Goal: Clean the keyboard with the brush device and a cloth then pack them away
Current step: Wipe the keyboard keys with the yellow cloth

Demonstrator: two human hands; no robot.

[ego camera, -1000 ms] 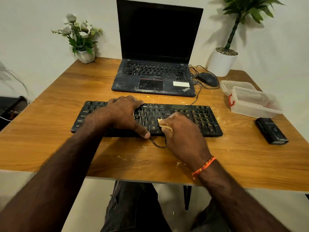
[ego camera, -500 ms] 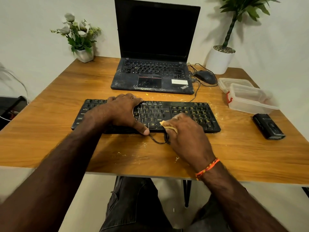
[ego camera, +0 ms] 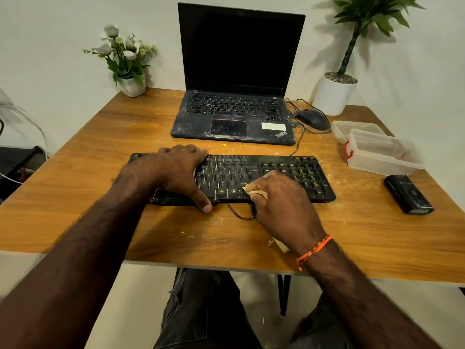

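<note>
Seemingly midway, the right hand (ego camera: 281, 197) gripped the tan cloth (ego camera: 254, 193) against the keyboard (ego camera: 289, 172) at mid-table, the left hand (ego camera: 181, 170) lay flat steadying it, while crumbs remained and the brush device (ego camera: 407, 193) and open container (ego camera: 377, 152) awaited packing.

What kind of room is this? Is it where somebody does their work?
Probably a home or small office work desk. A wooden table against a plain wall holds an open laptop, a separate black keyboard and a mouse, with potted plants at the back corners.
</note>
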